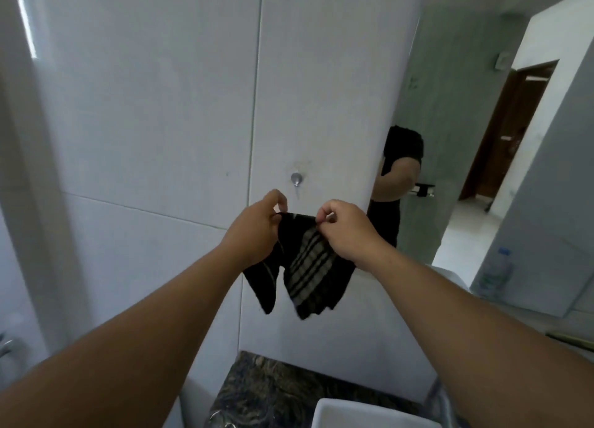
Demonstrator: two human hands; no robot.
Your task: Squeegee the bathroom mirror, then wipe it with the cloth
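A black cloth (305, 273) with grey stripes hangs in front of the white tiled wall, held up by its top edge. My left hand (257, 231) pinches the cloth's left top corner. My right hand (347, 231) pinches the right top corner. The mirror (475, 132) fills the right side of the view and reflects a person in black, a doorway and the room behind. A small metal hook (296, 179) sticks out of the wall just above the hands. No squeegee is in view.
A dark stone counter (276, 392) lies below, with the corner of a white basin (360, 414) at the bottom edge. A plastic water bottle (496, 276) stands by the mirror at the right. A tap handle (8, 347) shows at the far left.
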